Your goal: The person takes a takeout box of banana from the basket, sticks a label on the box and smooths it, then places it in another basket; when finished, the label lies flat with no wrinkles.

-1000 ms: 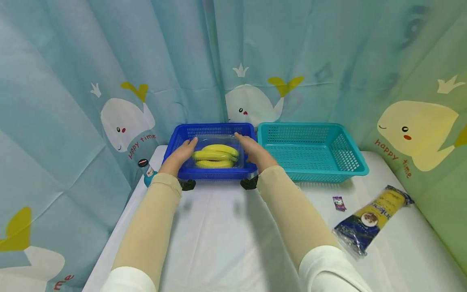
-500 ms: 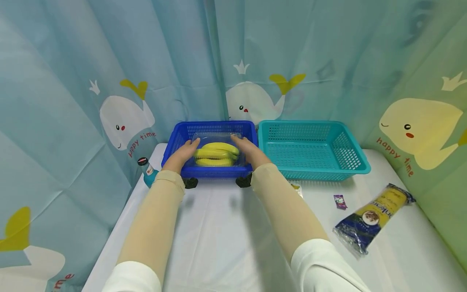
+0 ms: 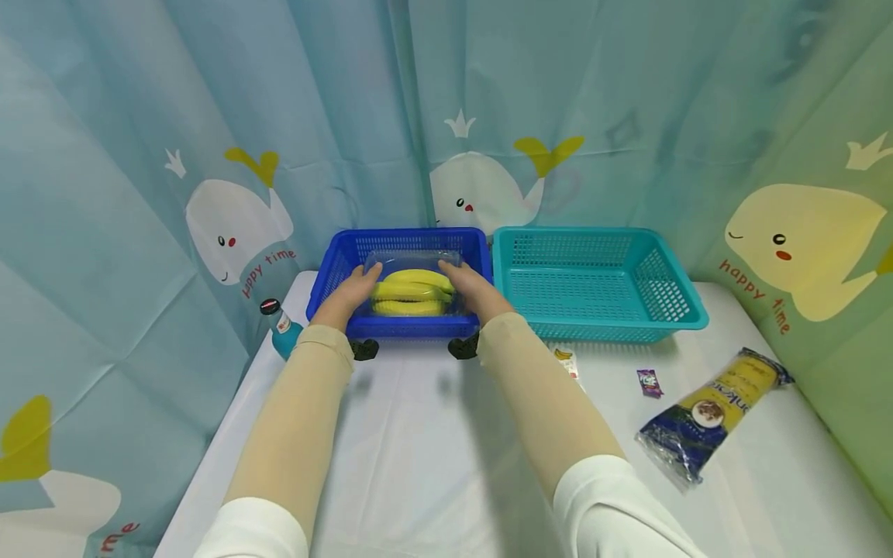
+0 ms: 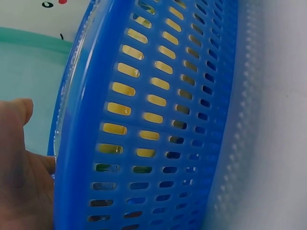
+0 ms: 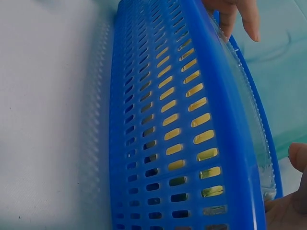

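A clear plastic box with yellow bananas inside sits in the blue basket. My left hand holds the box's left side, thumb at the top edge; its other fingers are mostly hidden. On the opposite side my right hand holds the box in the same manner, its fingers hidden too. In the left wrist view, yellow shows through slots in the basket wall, with the left hand beyond the rim. The right wrist view has the right hand at its lower right corner.
A turquoise basket stands right of the blue one. A blue bottle is at the left. On the white table lie a small purple packet, a blue-and-yellow bag and a packet with a banana picture.
My right hand has shifted slightly left along the box. The packet with the banana picture has come into sight beside the right forearm. The view has tilted a little.
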A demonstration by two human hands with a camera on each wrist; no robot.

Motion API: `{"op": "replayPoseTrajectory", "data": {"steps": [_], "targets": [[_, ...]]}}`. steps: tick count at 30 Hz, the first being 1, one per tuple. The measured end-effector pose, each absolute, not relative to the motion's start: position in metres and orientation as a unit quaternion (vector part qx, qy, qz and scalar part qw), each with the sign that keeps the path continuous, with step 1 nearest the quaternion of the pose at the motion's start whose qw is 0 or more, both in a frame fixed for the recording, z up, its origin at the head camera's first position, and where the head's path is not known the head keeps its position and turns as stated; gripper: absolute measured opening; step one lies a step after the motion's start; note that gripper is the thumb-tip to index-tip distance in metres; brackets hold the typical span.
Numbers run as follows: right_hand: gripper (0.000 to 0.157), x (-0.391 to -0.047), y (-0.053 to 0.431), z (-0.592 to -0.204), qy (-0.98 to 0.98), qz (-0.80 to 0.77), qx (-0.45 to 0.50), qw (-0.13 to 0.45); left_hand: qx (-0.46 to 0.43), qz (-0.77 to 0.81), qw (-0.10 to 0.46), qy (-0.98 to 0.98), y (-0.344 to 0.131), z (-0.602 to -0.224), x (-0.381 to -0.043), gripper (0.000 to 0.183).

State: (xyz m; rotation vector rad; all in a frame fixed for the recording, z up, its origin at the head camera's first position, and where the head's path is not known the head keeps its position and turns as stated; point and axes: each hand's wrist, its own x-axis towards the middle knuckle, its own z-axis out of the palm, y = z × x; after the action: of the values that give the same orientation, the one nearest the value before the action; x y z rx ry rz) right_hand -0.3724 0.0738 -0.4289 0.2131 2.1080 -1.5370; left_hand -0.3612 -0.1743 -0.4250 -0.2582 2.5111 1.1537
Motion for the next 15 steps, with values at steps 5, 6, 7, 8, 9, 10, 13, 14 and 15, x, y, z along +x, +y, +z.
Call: {"op": "replayPoseTrajectory", "data": {"steps": [5,6,7,8,9,10,13,14,15], "targets": [[0.09,-0.371,0.074,-0.427,0.775,-0.569,0.089,0.261,-0.089,0.409,0.175,0.891,-0.174,-0.425,-0.361,0.085],[0.09,-0.37,0.074,-0.426,0.774,-0.57,0.089,0.261,-0.089,0.41,0.173,0.891,-0.174,-0.425,-0.361,0.085],[0.09,-0.37,0.074,-0.425,0.773,-0.572,0.088,0.26,-0.089,0.409,0.171,0.892,-0.174,-0.424,-0.361,0.086],[0.09,-0.37,0.074,-0.423,0.771,-0.575,0.087,0.258,-0.089,0.41,0.169,0.892,-0.174,-0.423,-0.361,0.086],[0.09,-0.37,0.074,-0.422,0.77,-0.578,0.085,0.256,-0.089,0.41,0.166,0.892,-0.174,-0.422,-0.361,0.087],[0.09,-0.371,0.074,-0.42,0.77,-0.58,0.081,0.253,-0.09,0.41,0.163,0.893,-0.174,-0.421,-0.361,0.087],[0.088,-0.371,0.076,-0.413,0.766,-0.589,0.072,0.247,-0.091,0.412,0.155,0.893,-0.173,-0.413,-0.36,0.089],[0.088,-0.371,0.078,-0.41,0.764,-0.593,0.068,0.246,-0.09,0.413,0.153,0.893,-0.172,-0.41,-0.359,0.09],[0.087,-0.371,0.079,-0.407,0.763,-0.595,0.065,0.244,-0.09,0.414,0.151,0.893,-0.171,-0.407,-0.358,0.09]]}}
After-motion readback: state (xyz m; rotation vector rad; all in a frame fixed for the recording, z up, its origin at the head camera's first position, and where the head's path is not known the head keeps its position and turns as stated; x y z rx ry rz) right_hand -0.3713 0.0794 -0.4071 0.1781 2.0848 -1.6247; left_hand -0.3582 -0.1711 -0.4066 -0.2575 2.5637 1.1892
